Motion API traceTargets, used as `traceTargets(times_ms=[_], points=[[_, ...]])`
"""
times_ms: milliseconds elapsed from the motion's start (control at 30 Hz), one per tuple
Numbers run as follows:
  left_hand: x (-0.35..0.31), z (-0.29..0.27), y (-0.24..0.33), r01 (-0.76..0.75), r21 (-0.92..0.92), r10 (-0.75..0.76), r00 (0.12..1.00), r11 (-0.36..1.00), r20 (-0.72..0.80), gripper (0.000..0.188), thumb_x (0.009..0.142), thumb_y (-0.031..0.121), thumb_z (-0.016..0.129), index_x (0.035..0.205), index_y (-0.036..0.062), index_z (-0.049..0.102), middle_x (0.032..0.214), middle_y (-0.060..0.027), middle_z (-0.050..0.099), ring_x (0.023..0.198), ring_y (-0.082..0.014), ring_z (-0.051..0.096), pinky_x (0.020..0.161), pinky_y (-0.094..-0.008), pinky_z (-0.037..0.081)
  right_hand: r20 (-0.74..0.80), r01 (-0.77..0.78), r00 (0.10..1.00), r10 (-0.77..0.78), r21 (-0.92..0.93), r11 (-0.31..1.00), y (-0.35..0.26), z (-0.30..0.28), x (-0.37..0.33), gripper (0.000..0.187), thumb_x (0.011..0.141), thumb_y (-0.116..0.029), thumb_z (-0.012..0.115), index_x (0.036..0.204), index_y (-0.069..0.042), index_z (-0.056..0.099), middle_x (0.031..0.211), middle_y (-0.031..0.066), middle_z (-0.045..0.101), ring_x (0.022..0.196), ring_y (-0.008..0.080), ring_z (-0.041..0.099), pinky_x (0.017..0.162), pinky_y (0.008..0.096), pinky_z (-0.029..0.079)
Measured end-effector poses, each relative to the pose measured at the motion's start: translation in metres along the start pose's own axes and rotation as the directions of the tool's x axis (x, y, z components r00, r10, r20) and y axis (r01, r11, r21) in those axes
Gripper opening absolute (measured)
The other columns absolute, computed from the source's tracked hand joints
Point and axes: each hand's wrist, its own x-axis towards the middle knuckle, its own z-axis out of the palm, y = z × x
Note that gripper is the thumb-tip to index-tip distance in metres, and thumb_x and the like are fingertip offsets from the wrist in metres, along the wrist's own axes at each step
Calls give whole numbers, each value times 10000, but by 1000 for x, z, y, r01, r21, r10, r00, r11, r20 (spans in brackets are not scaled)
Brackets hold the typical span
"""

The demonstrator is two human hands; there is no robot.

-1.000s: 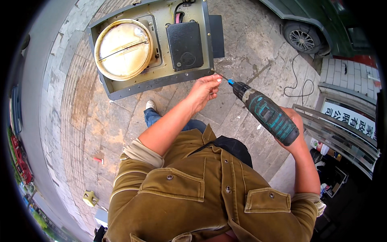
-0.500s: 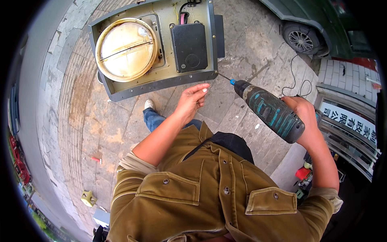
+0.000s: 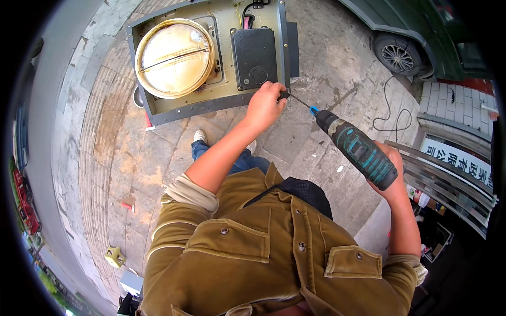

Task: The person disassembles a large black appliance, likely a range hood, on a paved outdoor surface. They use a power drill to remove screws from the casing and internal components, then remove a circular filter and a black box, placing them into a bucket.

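Note:
A cordless drill [image 3: 356,150] with a black and teal body and a long thin bit [image 3: 301,102] is gripped in my right hand [image 3: 391,158]. The bit points up and left toward the near right corner of a grey metal appliance housing [image 3: 211,107], which looks like a range hood. At that corner my left hand [image 3: 268,107] has its fingers pinched together, with a small dark piece by the fingertips that I cannot make out. Inside the housing are a round yellowed cover [image 3: 175,57] with a bar across it and a black box [image 3: 255,58].
A dark vehicle's wheel [image 3: 398,57] stands at the far right. A black cable [image 3: 387,105] lies looped on the paving [image 3: 311,158]. On the left are a small red-handled tool [image 3: 126,206] and a yellow stool-like thing [image 3: 114,257]. Metal railings run along the right.
My left hand has moved up and right to the housing's corner. The drill has shifted slightly right and down, and the view has shifted a little.

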Motion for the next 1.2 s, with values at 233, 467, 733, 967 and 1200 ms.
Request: traceTargets(times_ms=[233,467,733,967,1200], points=[[18,24,5,-145,431,83,984,890,160,196,718,12,577,902,7,512,874,-185,543,780,-357,619,671,-435,521,-16,46,999,-46,-22,999,35,33,-22,253,672,-159,656,902,-55,648,729,145,622,679,311,606,625,356,474],[28,30,11,-296,661,144,951,689,275,158,671,17,580,809,-4,506,761,-144,543,618,-294,641,489,-388,545,-47,-75,995,85,180,981,48,25,-54,204,691,-10,670,891,-19,632,796,74,654,717,166,620,688,271,482],[35,39,15,-421,823,232,905,382,356,134,664,84,595,757,29,516,691,-80,512,509,-187,597,316,-348,470,-129,-46,991,33,-103,994,98,34,-92,197,796,-90,647,991,-63,646,924,82,651,852,217,613,770,344,473],[31,54,20,-431,893,277,880,129,385,151,620,105,626,714,37,529,647,-57,488,505,-146,560,283,-306,409,-148,-112,983,105,-40,993,100,34,-104,199,833,-129,642,1021,-68,638,945,62,641,880,193,595,810,332,456],[42,52,23,-518,829,165,855,211,492,131,610,111,619,716,37,597,652,-92,556,513,-200,603,307,-347,432,-149,-152,977,154,26,988,108,31,-113,210,836,-127,639,1038,-68,628,957,53,633,894,187,585,820,335,453]])
